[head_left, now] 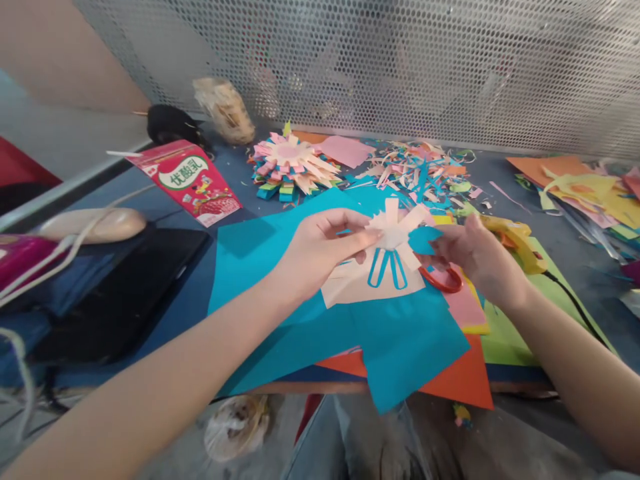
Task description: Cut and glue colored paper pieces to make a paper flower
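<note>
My left hand (333,250) pinches a cream paper flower (395,233) with strip petals radiating from a round centre. Two narrow blue paper loops (387,268) show at the flower's lower side. Between the fingers of my right hand (483,257) is a small blue paper piece (424,240), close against the flower's right petals. Below both hands lie a cream paper sheet (370,290) and large blue sheets (320,330). Red-handled scissors (445,279) lie partly hidden beneath my right hand.
A layered paper flower (293,163) and a heap of paper scraps (425,170) sit at the back. A yellow glue gun (520,243) lies right, on green paper (555,307). A red drink carton (187,180) and black phone (120,293) are left, before a perforated metal panel (400,73).
</note>
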